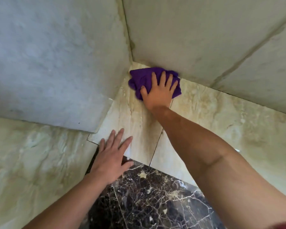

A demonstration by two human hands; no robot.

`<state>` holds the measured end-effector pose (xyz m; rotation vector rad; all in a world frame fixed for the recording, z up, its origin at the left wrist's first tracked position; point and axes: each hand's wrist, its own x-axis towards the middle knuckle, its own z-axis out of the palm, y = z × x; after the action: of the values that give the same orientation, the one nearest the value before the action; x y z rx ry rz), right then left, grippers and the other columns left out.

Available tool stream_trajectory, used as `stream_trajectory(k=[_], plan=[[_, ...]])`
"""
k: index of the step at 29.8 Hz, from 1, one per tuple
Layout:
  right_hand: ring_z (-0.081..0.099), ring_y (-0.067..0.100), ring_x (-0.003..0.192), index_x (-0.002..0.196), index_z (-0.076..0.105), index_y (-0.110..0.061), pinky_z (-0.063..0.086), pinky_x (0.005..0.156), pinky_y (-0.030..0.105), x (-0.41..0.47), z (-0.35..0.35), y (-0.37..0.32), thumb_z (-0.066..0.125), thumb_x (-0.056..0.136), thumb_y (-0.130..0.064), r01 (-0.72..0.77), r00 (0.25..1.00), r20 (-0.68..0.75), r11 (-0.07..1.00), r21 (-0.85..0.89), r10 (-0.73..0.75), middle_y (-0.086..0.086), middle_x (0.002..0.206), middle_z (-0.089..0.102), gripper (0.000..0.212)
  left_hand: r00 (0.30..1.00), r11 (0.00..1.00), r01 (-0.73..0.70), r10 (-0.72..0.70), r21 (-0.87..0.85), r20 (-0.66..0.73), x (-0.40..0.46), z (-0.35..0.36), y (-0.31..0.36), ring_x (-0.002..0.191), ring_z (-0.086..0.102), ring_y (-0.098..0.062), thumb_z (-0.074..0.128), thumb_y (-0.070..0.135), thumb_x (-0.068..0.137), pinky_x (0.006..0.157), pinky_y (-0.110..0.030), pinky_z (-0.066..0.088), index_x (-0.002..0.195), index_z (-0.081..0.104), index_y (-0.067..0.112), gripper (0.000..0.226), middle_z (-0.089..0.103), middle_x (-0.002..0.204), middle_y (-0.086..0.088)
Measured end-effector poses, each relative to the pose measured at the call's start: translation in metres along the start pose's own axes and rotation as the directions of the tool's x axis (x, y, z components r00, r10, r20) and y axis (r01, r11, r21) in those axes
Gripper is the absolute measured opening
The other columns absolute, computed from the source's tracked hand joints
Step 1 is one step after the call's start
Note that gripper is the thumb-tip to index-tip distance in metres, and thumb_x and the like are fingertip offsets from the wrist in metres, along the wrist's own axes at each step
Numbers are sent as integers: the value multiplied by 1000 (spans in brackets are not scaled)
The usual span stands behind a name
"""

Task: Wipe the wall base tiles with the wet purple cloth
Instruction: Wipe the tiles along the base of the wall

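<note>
Purple cloth point(143, 80) lies pinned under the flat, outstretched right hand point(158, 91).

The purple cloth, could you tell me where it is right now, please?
In the head view, the purple cloth sits upper centre, pressed flat under the right hand against the beige base tiles, in the inner corner just below the grey wall.

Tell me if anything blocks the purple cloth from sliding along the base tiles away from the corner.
Nothing visible does. The right hand presses the purple cloth flat at the corner, and the beige base tiles to its right lie bare. The left hand rests apart, nearer the camera.
</note>
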<state>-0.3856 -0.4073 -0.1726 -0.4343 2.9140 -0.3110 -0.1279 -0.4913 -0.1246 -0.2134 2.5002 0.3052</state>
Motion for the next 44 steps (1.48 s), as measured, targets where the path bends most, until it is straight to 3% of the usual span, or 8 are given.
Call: stream_trajectory(k=[4, 8, 13, 18, 26, 34, 39, 44], plan=[[14, 33, 152, 156, 31, -27, 2, 123, 55, 30, 0, -22, 40, 93, -64, 373, 925, 86, 928, -6, -371, 8, 165, 24, 73, 996, 997, -52, 49, 50, 71, -2, -1, -25, 144, -43, -19, 53, 70, 87, 123, -55, -11, 150, -29, 45, 106, -51, 152, 10], [10, 26, 154, 156, 27, -37, 3, 124, 51, 37, -15, 1, 46, 90, -68, 463, 869, 205, 886, -13, -451, 1, 167, 18, 75, 996, 994, -54, 47, 94, 74, -2, 4, -29, 145, -40, -24, 55, 72, 83, 123, -60, -6, 149, -31, 44, 112, -48, 155, 7], [14, 36, 152, 156, 27, -22, 11, 124, 53, -8, -29, 10, 56, 87, -61, 147, 989, -17, 983, 106, -146, 17, 164, 18, 84, 997, 997, -68, 67, 29, 25, -7, 3, -32, 145, -42, -20, 58, 70, 83, 123, -59, -8, 152, -26, 45, 111, -46, 156, 9], [0, 41, 153, 159, 19, -14, 1, 125, 50, 18, -11, -57, 47, 90, -64, -105, 994, 56, 971, 215, 95, 21, 166, 8, 89, 999, 999, -45, 45, -16, -6, -4, 1, -23, 145, -42, -21, 60, 67, 83, 123, -59, -10, 152, -26, 44, 112, -47, 156, 8], [10, 35, 154, 157, 27, -13, 8, 125, 45, 29, 11, -64, 41, 89, -55, 293, 950, 86, 953, 75, -299, 14, 166, 19, 81, 996, 997, -55, 51, 55, 72, 1, 3, -34, 146, -40, -23, 61, 68, 82, 122, -60, -10, 152, -25, 42, 114, -43, 158, 4], [10, 34, 154, 159, 20, -25, 16, 124, 48, -12, -16, -41, 27, 81, -82, 642, 738, 324, 764, -68, -592, 12, 167, 14, 97, 990, 995, 102, -101, -7, 100, -76, 23, -44, 146, -38, -28, 58, 66, 86, 124, -58, -4, 153, -23, 39, 109, -44, 157, -1], [12, 34, 153, 159, 15, -20, 15, 123, 50, 57, -33, -41, 37, 92, -72, 454, 880, 242, 873, -179, -408, 12, 167, 12, 87, 938, 937, 337, -326, -92, 121, -119, 36, -90, 147, -35, -31, 53, 80, 76, 123, -59, -10, 151, -28, 38, 119, -42, 158, -5], [8, 35, 153, 158, 21, -15, 12, 124, 51, 24, -12, -78, 53, 91, -54, 243, 940, 240, 970, 20, -241, 12, 167, 12, 83, 868, 848, 496, -479, -186, 131, -109, 61, -86, 143, -40, -35, 23, 97, 68, 122, -59, -7, 144, -42, 33, 119, -52, 151, -9]])
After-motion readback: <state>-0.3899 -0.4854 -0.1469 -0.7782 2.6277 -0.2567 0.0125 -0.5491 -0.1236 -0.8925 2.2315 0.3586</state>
